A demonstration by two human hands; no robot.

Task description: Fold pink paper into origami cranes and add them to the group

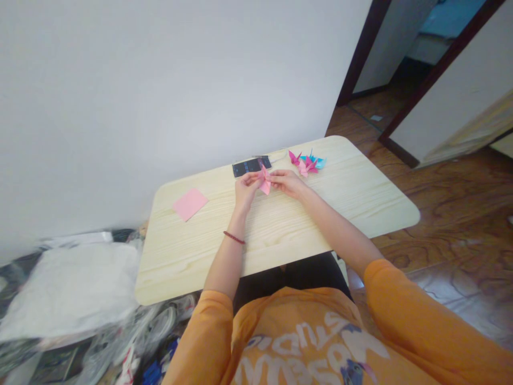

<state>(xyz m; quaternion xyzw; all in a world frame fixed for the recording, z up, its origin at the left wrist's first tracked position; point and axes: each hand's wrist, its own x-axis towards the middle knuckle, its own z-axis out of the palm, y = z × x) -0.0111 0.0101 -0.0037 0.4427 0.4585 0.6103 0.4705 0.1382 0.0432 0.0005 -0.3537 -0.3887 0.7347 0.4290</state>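
Between my two hands is a light pink folded paper (265,184), held upright above the table with points at its top and bottom. My left hand (246,190) pinches its left side with thumb and fingers. On the right side, my right hand (287,182) grips it with the fingertips. The finer folds are too small to make out. Just behind my hands lies a dark phone (246,167) with a lit screen. To the right sit several folded paper cranes (308,164) in pink, magenta and blue, clustered together.
A stack of square pink paper (190,204) lies at the left of the pale wooden table (280,235). A thin cable (282,156) runs behind the phone. The white wall (180,91) borders the far edge. Left of the table is a white bag (76,289) among clutter.
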